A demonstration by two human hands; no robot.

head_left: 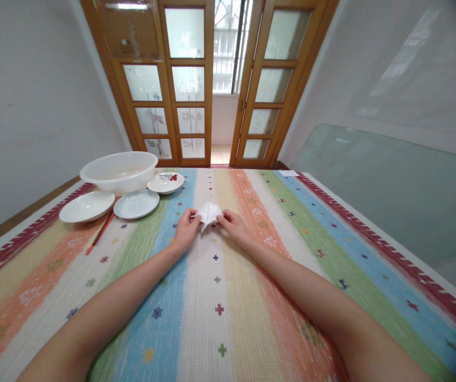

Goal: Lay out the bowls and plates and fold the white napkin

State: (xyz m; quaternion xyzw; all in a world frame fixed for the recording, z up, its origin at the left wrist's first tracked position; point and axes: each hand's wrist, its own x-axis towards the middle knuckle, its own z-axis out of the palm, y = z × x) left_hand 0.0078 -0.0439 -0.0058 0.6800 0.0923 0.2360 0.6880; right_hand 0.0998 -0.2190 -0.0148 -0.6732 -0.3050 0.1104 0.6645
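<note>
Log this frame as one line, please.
left hand: pinching white tissue-like piece | right hand: pinching its other side | left side of striped tablecloth: basin, dishes, sticks

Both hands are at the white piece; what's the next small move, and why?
I'd probably ease the left hand and right hand slightly apart: their fingers appear to pinch opposite sides of the white piece, which looks creased, with a point drooping toward the wearer. Gentle tension might straighten it.

Left hand (187, 228), right hand (234, 225), white sheet (210, 212) between
</note>
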